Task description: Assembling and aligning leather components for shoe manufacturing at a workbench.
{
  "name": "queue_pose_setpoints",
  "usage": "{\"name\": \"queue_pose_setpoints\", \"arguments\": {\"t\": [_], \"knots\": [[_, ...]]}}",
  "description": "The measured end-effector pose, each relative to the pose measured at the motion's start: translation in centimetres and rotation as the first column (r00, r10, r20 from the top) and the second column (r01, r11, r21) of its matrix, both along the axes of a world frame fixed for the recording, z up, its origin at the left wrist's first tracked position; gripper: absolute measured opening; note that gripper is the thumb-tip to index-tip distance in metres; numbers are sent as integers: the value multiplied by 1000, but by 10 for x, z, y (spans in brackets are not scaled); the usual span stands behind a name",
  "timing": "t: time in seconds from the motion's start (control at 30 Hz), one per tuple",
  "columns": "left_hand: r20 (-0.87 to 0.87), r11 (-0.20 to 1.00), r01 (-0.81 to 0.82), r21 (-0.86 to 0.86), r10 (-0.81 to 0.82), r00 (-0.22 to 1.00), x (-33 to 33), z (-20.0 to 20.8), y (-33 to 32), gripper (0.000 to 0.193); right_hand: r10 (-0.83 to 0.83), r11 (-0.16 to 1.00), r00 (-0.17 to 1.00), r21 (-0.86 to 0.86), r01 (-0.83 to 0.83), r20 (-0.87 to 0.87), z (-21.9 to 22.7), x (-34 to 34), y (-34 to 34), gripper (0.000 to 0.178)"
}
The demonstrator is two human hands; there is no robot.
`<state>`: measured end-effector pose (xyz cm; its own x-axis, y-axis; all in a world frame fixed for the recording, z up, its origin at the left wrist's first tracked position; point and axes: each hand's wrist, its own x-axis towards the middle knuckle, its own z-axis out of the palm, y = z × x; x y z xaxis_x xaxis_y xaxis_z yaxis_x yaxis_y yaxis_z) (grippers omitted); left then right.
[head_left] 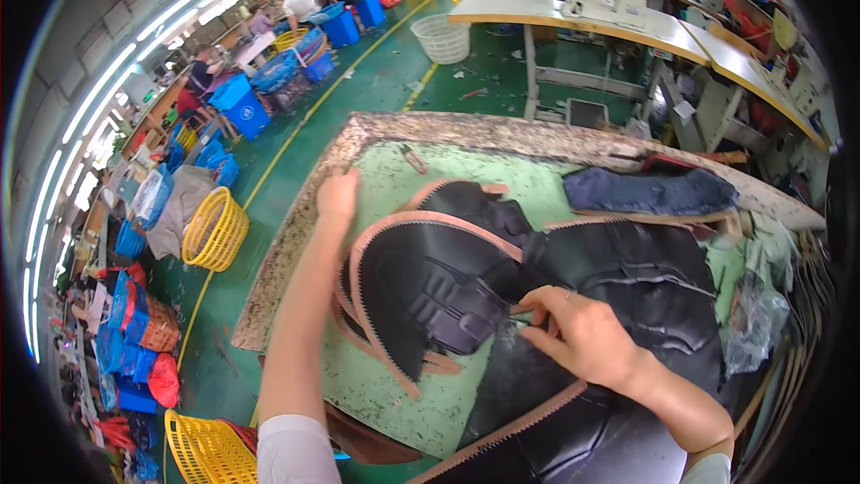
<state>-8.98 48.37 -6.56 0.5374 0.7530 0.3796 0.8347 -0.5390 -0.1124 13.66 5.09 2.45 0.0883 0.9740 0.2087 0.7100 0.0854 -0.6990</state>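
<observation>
A curved black leather piece [448,278] with tan toothed zipper tape along its edge lies in the middle of the table. My right hand [582,332] is at its right edge, thumb and forefinger drawn together in a pinch. What sits between those fingertips is too small to make out. My left hand [338,197] is at the left side of the green mat [376,394], its fingers curled out of sight. Behind the curved piece lies another black piece [479,206] with tan edging. Larger black leather pieces [627,269] with zipper tape spread under and beyond my right hand.
A small tool [414,159] lies near the mat's far edge. At the far right are a dark blue padded bundle [649,190] and clear plastic [757,332]. The speckled table rim [296,260] borders the aisle. Yellow baskets [215,229] and a sewing-machine table [582,13] stand beyond.
</observation>
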Motion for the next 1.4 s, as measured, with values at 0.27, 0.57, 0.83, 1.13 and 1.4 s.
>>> {"name": "queue_pose_setpoints", "arguments": {"t": [0.27,0.57,0.83,1.13,1.4], "knots": [[824,639,696,-328,-167,542,73,97,-150,29,-569,820,771,-274,503,-287,14,67,-151,14],[781,-71,931,-357,-570,256,244,60,-475,22,-763,641,537,-315,700,-358,10,60,-284,13],[644,-9,918,-396,-716,271,240,52,-523,20,-725,681,562,-293,671,-397,-3,60,-316,13],[308,977,141,-162,-86,948,28,90,-250,47,-586,810,697,-306,500,-414,1,43,-285,12],[408,698,130,-704,249,878,-54,14,-182,91,-208,974,930,-155,167,-303,17,0,-215,18]]}}
